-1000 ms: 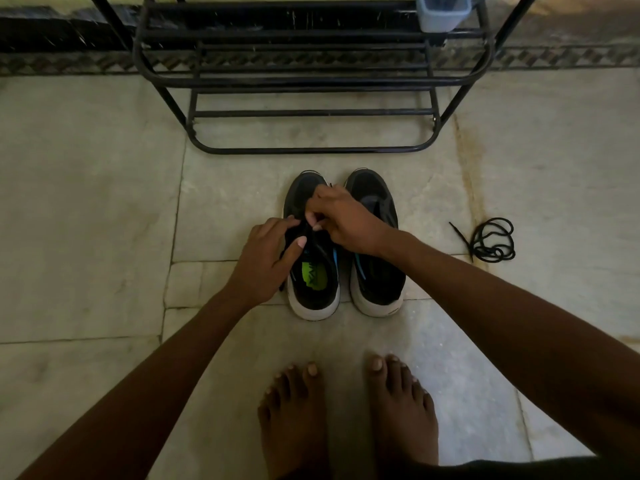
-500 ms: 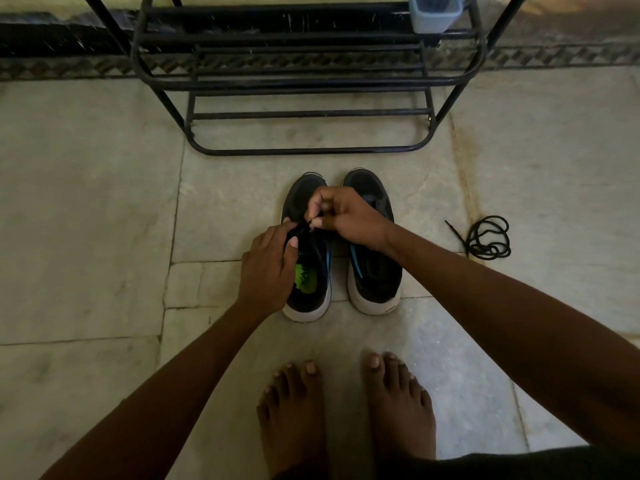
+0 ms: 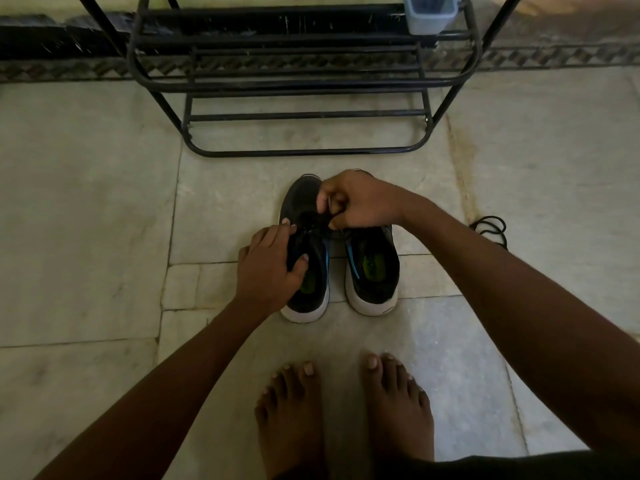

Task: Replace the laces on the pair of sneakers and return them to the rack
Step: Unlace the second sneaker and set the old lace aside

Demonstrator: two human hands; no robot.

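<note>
Our left hand (image 3: 268, 271) gripped the black, white-soled left sneaker (image 3: 306, 258) while our right hand (image 3: 360, 200) pinched its black lace (image 3: 323, 221), fingers curled, beside the matching right sneaker (image 3: 372, 271).

The floor (image 3: 86, 209) is pale stone slabs with thin dark joints and a brownish stain streak at right. A patterned dark border strip (image 3: 554, 58) runs along the wall foot. A grey-blue tub (image 3: 431, 13) stands at the top right. Light is dim, the corners darker.
</note>
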